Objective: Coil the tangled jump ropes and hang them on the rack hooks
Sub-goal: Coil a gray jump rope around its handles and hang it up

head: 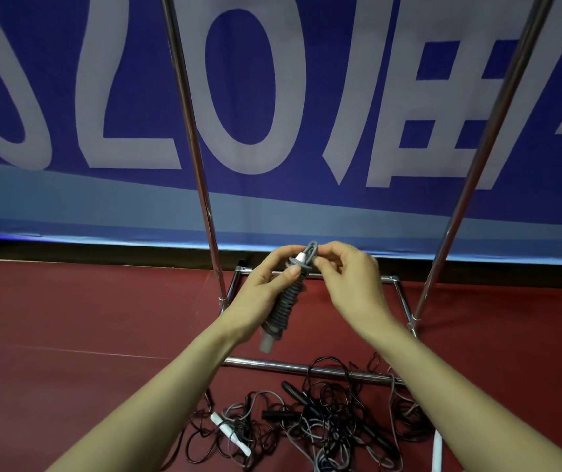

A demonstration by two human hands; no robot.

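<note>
Watching the head cam feed here. Both forearms reach fwd and the two hands are close together at chest-ish height, in front of the rack [191,137]. The left hand [266,287] is wrapped round the upper part of a grey jump rope bundle [286,301], thumb pressed across the wraps. The right hand [351,277] has its fingertips pinched on the rope loop at the very top, next to a small white tip. So both are clamped on the same rope.

The bundle is a thin grey cord wound tight like a spring round its handles and tilted, w/ a pale handle end [266,344] poking out the bottom.

The rack is shiny round metal tube: two slanted poles plus a rectangular base frame on the dull red floor [68,318]. The other ropes [327,424] lie in a tangled heap at the near base bar, black and grey cords, black handles and one white handle [230,434].

Behind is a blue banner [341,80] w/ huge white lettering. It looks like "20" then a Chinese character, cropped, so can't read the rest.
</note>
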